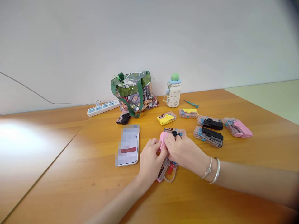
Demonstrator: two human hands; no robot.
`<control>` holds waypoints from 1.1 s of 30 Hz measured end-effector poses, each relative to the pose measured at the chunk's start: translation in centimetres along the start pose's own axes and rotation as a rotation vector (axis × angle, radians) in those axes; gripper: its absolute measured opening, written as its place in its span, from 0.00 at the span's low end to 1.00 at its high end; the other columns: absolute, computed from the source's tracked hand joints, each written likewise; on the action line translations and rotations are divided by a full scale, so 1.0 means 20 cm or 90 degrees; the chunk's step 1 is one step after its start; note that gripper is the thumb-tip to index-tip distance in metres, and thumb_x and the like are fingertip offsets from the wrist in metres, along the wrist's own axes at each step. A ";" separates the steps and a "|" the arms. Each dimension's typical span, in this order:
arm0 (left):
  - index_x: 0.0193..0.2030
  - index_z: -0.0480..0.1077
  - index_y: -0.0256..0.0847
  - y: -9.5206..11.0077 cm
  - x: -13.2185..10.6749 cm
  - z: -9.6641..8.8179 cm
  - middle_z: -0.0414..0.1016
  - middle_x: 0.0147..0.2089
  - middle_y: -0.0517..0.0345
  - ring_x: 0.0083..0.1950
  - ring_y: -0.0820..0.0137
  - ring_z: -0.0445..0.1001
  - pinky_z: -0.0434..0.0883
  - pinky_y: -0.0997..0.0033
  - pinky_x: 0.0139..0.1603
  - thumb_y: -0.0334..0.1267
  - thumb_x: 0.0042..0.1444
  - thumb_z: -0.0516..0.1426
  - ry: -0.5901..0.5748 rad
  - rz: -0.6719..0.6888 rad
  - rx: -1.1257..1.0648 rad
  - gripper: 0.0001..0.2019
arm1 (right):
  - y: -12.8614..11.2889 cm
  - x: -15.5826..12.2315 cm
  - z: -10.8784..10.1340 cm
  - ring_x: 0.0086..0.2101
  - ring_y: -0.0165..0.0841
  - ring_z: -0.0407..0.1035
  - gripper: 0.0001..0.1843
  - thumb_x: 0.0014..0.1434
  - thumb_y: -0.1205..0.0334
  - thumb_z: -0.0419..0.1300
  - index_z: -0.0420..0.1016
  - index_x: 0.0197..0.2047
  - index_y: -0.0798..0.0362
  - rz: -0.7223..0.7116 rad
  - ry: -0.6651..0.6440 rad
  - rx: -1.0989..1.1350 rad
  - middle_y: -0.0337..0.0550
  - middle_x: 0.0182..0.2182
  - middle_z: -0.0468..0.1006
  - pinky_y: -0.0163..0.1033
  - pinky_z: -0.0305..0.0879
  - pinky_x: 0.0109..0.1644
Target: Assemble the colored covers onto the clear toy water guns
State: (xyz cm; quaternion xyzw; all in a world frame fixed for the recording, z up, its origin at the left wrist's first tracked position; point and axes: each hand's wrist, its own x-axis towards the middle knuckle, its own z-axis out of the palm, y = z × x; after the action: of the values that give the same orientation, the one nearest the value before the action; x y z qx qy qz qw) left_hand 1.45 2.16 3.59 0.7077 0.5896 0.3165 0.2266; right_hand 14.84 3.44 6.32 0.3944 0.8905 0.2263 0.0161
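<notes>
Both my hands meet at the middle of the wooden table [70, 174] around a small pink toy [163, 139] in a clear plastic pack [166, 174]. My left hand [151, 160] is curled around the pack from the left. Fingers of my right hand [182, 151] pinch the pink part from the right; two bracelets sit on that wrist. A black toy pack [174, 132] lies just behind my fingers.
A phone [128, 145] lies face up left of my hands. Further packs, yellow [166, 118] [188, 112], black [210, 123] [208, 136] and pink [237, 127], lie to the right. A green bag [133, 91], a small bottle [174, 91], a power strip [102, 108] and a black item [123, 118] stand near the wall.
</notes>
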 end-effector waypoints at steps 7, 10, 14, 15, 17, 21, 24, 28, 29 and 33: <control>0.21 0.56 0.40 0.00 -0.01 0.02 0.60 0.26 0.61 0.31 0.70 0.61 0.58 0.70 0.30 0.39 0.62 0.44 0.011 -0.014 -0.049 0.17 | -0.03 0.01 0.01 0.19 0.36 0.67 0.09 0.59 0.71 0.49 0.70 0.35 0.62 -0.025 -0.007 -0.075 0.49 0.26 0.71 0.39 0.58 0.21; 0.21 0.56 0.41 -0.01 -0.02 0.02 0.59 0.26 0.61 0.31 0.69 0.60 0.58 0.70 0.30 0.39 0.62 0.44 0.016 -0.019 -0.064 0.17 | -0.03 0.02 0.01 0.18 0.35 0.66 0.10 0.57 0.74 0.48 0.70 0.36 0.62 -0.030 -0.017 -0.087 0.48 0.26 0.71 0.41 0.60 0.23; 0.21 0.54 0.41 -0.01 -0.02 0.03 0.59 0.26 0.61 0.31 0.69 0.60 0.58 0.70 0.30 0.40 0.62 0.44 0.015 -0.029 -0.084 0.17 | -0.03 0.02 0.00 0.16 0.33 0.64 0.10 0.57 0.75 0.47 0.70 0.35 0.62 -0.026 -0.003 -0.069 0.47 0.25 0.70 0.43 0.63 0.26; 0.21 0.54 0.41 -0.01 -0.02 0.03 0.59 0.27 0.60 0.31 0.69 0.60 0.58 0.70 0.30 0.40 0.62 0.44 0.015 -0.032 -0.087 0.17 | -0.03 0.02 0.00 0.16 0.32 0.64 0.11 0.57 0.75 0.47 0.70 0.35 0.62 -0.025 0.000 -0.064 0.47 0.25 0.70 0.43 0.63 0.26; 0.22 0.54 0.41 -0.01 -0.02 0.03 0.59 0.27 0.60 0.31 0.69 0.60 0.59 0.70 0.31 0.40 0.62 0.44 0.017 -0.038 -0.093 0.17 | -0.02 0.02 0.00 0.16 0.32 0.63 0.11 0.57 0.76 0.47 0.70 0.34 0.62 -0.028 0.001 -0.059 0.47 0.25 0.70 0.42 0.62 0.25; 0.22 0.54 0.41 -0.02 -0.02 0.03 0.59 0.27 0.61 0.31 0.69 0.60 0.58 0.69 0.31 0.39 0.62 0.44 0.020 -0.044 -0.103 0.17 | -0.02 0.02 0.02 0.16 0.31 0.62 0.11 0.57 0.76 0.46 0.69 0.32 0.60 -0.015 0.026 -0.044 0.47 0.24 0.70 0.38 0.57 0.22; 0.22 0.54 0.41 -0.02 -0.02 0.04 0.59 0.27 0.61 0.31 0.69 0.60 0.58 0.70 0.31 0.39 0.62 0.44 0.019 -0.047 -0.112 0.16 | -0.03 0.03 0.03 0.15 0.29 0.60 0.11 0.56 0.77 0.47 0.70 0.34 0.63 -0.014 0.062 -0.028 0.47 0.23 0.70 0.35 0.51 0.19; 0.22 0.53 0.41 -0.03 -0.02 0.04 0.59 0.27 0.61 0.30 0.71 0.60 0.59 0.70 0.30 0.40 0.63 0.44 0.010 -0.043 -0.137 0.17 | -0.01 0.05 -0.03 0.17 0.29 0.63 0.11 0.56 0.76 0.49 0.72 0.37 0.63 -0.011 0.034 0.014 0.51 0.29 0.75 0.35 0.45 0.19; 0.22 0.54 0.41 -0.03 -0.02 0.03 0.59 0.27 0.61 0.30 0.71 0.60 0.59 0.70 0.30 0.40 0.64 0.43 0.006 -0.038 -0.142 0.17 | 0.00 0.05 -0.05 0.18 0.29 0.65 0.09 0.56 0.75 0.50 0.72 0.35 0.61 0.000 0.024 0.044 0.51 0.30 0.75 0.35 0.44 0.19; 0.24 0.61 0.40 -0.01 -0.01 -0.01 0.64 0.29 0.59 0.33 0.69 0.63 0.60 0.69 0.34 0.41 0.64 0.44 0.001 -0.002 -0.131 0.17 | 0.13 0.00 -0.07 0.26 0.32 0.70 0.07 0.60 0.69 0.52 0.70 0.35 0.56 0.067 0.040 0.205 0.43 0.29 0.77 0.36 0.48 0.23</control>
State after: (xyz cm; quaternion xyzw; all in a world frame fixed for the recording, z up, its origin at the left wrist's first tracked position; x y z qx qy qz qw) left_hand 1.07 2.03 3.58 0.6793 0.5553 0.3755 0.2986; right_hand 16.33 4.48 8.66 0.4304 0.8936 0.0934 -0.0873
